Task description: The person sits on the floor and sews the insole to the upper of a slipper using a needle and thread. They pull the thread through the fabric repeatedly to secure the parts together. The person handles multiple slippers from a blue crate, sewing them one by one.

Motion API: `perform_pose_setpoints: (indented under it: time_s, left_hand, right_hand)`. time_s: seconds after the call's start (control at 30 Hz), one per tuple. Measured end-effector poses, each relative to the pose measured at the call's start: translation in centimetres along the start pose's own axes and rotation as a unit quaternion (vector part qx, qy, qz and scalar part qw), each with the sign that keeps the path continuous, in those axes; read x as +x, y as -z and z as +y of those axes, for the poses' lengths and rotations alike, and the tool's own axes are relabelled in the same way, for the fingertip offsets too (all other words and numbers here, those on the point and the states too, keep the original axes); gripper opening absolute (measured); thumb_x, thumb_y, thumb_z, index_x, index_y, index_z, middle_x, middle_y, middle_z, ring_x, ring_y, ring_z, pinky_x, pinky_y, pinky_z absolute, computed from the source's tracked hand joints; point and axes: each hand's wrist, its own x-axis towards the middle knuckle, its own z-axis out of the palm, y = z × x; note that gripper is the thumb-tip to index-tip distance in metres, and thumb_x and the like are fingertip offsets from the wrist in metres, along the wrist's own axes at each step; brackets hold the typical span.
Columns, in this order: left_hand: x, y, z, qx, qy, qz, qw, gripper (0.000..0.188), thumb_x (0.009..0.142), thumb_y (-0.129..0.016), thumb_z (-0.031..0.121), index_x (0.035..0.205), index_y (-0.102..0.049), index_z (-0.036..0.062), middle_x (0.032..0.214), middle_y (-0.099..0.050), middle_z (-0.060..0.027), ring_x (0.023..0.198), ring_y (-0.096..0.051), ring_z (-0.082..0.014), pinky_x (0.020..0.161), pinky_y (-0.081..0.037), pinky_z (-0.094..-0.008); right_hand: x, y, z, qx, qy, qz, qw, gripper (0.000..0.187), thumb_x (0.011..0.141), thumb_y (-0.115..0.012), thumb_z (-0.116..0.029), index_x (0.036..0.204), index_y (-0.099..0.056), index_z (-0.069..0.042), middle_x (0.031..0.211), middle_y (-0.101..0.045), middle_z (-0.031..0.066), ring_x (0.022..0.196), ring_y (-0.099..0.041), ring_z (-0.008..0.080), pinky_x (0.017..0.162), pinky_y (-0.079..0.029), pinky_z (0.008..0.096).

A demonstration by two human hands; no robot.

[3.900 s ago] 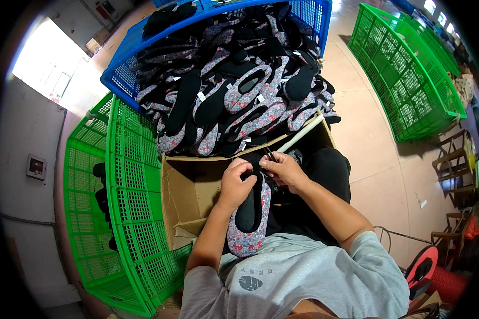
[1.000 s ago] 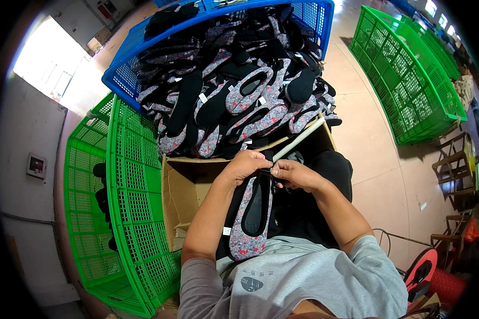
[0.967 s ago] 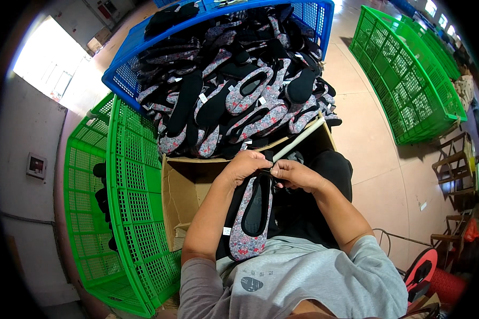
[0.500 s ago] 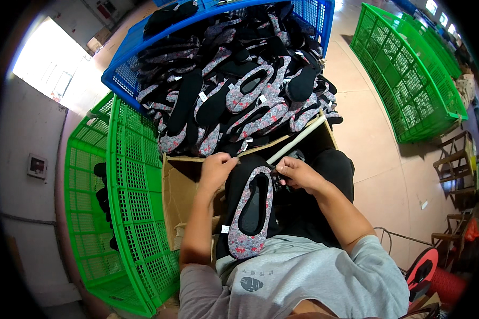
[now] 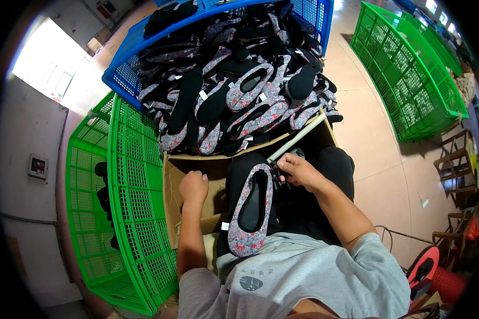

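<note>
A floral grey-and-red slipper (image 5: 239, 235) with a dark lining lies on my left thigh, toe pointing away from me; a small white tag sticks out at its left side. My right hand (image 5: 299, 171) is closed in a pinch beside the slipper's toe, near a dark thin thing too small to make out. My left hand (image 5: 193, 186), curled into a fist, hovers over the left part of the open cardboard box (image 5: 175, 183), apart from the slipper. Its fingertips are hidden from above.
Beyond the box, a blue crate (image 5: 120, 72) spills over with a heap of similar slippers (image 5: 250, 87). A pale tube (image 5: 298, 139) slants across the box. Green crates (image 5: 138, 212) stand close at my left; another green crate (image 5: 404, 74) and wooden stools (image 5: 455, 165) are at the right.
My left hand has moved from beside the slipper's toe to the left and nearer to me, over the box. My right hand and the slipper have hardly moved.
</note>
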Motion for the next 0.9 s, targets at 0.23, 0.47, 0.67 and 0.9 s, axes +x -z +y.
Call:
perform_pose_setpoints:
  time_s: [0.23,0.47,0.67,0.9]
  left_hand:
    - [1.4,4.4,6.8,-0.081,-0.163,0.156,0.971,0.014,0.084,-0.067,0.018,0.085,-0.067,0.0048,0.084,-0.063,-0.0143,0.081,-0.062,-0.0369,0.070,-0.049,-0.0488]
    - [0.6,7.2,15.4,-0.125,-0.387,0.075,0.911,0.023,0.084,-0.064,0.012,0.106,-0.068,0.0036,0.092,-0.063,-0.0124,0.089,-0.061,-0.0317,0.076,-0.048,-0.0441]
    - [-0.4,8.6,14.3,-0.174,-0.287,0.008,0.942,0.049,0.088,-0.058,0.013,0.134,-0.051,-0.0009,0.111,-0.065,-0.0175,0.101,-0.062,-0.0353,0.088,-0.049,-0.0446]
    - [-4.1,9.3,12.3,-0.218,-0.203,-0.042,0.954,0.050,0.080,-0.072,0.019,0.127,-0.058,0.0066,0.107,-0.066,-0.0142,0.100,-0.064,-0.0337,0.086,-0.050,-0.0412]
  right_hand:
    - [0.0,0.4,0.0,0.105,0.062,0.074,0.990,0.019,0.102,-0.053,-0.032,0.102,-0.054,-0.013,0.077,-0.060,-0.0015,0.055,-0.038,0.0043,0.046,-0.027,0.0199]
    - [0.4,1.4,0.0,0.217,0.131,0.213,0.944,0.020,0.103,-0.051,-0.033,0.103,-0.054,-0.014,0.080,-0.060,0.0004,0.058,-0.040,0.0038,0.047,-0.027,0.0168]
    - [0.1,2.3,0.6,0.211,0.130,0.201,0.948,0.022,0.102,-0.053,-0.036,0.106,-0.053,-0.014,0.082,-0.061,-0.0003,0.058,-0.042,0.0041,0.048,-0.029,0.0178]
    - [-0.4,0.1,0.1,0.102,0.103,0.090,0.985,0.024,0.098,-0.061,-0.030,0.112,-0.055,-0.011,0.082,-0.062,-0.0004,0.058,-0.043,0.0037,0.048,-0.033,0.0190]
